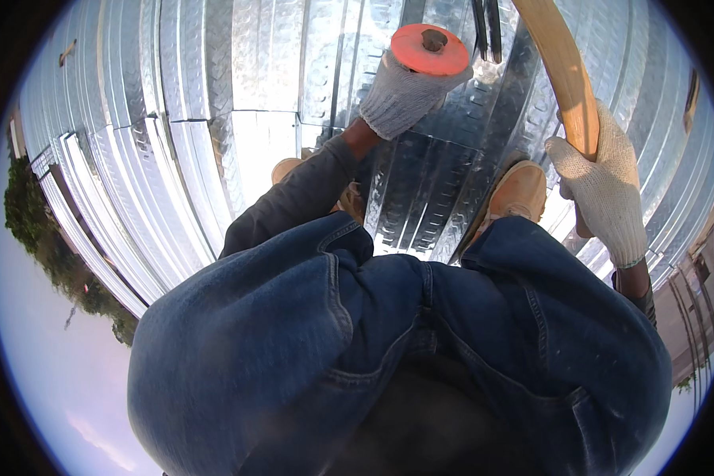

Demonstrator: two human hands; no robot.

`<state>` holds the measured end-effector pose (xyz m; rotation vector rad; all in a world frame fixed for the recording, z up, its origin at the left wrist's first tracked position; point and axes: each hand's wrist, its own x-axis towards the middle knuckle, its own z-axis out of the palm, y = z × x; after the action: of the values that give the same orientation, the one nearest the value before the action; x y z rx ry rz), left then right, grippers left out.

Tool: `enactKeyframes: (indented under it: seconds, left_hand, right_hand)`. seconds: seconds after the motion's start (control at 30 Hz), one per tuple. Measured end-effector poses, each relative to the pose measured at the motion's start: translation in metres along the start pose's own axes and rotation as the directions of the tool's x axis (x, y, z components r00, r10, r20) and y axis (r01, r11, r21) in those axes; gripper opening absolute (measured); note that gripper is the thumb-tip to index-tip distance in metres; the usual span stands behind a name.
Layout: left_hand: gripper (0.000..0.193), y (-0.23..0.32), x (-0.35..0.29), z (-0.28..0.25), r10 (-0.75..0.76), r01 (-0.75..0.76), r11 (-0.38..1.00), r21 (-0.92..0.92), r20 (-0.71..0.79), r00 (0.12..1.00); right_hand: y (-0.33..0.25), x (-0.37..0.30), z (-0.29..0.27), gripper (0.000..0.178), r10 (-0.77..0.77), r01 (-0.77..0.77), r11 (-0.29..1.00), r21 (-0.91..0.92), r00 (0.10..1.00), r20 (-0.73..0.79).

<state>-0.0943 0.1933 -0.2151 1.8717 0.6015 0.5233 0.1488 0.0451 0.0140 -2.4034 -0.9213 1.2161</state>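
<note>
My left hand (pixel 408 97), in a grey knit glove, is closed around a chisel with a round orange hand guard (pixel 408 46). The chisel's dark, worn steel end (pixel 434 40) pokes up through the guard; its lower end is hidden under the fist. Over on the right, my gloved right hand (pixel 607 178) grips a long, curved wooden handle (pixel 559 59). This handle runs up past the top edge, so whatever is on its far end is out of view. Shiny galvanised metal decking (pixel 266 151) with ribs and embossed marks lies beneath both hands.
My tan work boots (pixel 520 190) stand on the decking, below my bent, jeans-clad knees (pixel 246 317). Two thin black bars (pixel 488 32) show at the top. Stacked metal strips (pixel 107 206) lie at left, with trees (pixel 36 214) beyond. Cables (pixel 694 317) run at far right.
</note>
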Motion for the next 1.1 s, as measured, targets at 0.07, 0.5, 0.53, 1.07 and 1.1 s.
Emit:
enactKeyframes:
  seconds: [0.07,0.5,0.53,1.07,1.1]
  left_hand:
    - [0.045,0.004,0.002,0.0,-0.024,0.023,0.999,0.041,0.023,0.999]
    - [0.045,0.049,0.019,-0.004,-0.421,0.425,0.891,-0.161,0.061,0.905]
    - [0.045,0.058,0.02,-0.011,-0.498,0.508,0.842,-0.182,0.097,0.862]
    - [0.053,0.037,0.018,0.005,-0.363,0.325,0.905,-0.276,-0.102,0.926]
    - [0.053,0.032,0.018,0.011,-0.282,0.23,0.932,-0.28,-0.164,0.945]
  right_hand:
    - [0.004,0.0,-0.002,0.066,-0.146,0.143,0.989,-0.038,0.985,-0.096]
    - [-0.039,-0.025,-0.035,0.052,-0.067,0.035,0.946,-0.322,0.994,-0.09]
    - [-0.038,-0.023,-0.037,0.051,-0.072,0.035,0.946,-0.322,0.992,-0.105]
    - [-0.022,-0.008,-0.033,0.05,-0.068,0.15,0.811,-0.566,0.984,0.163]
    - [-0.006,-0.004,-0.028,0.051,-0.143,0.213,0.798,-0.563,0.976,0.166]
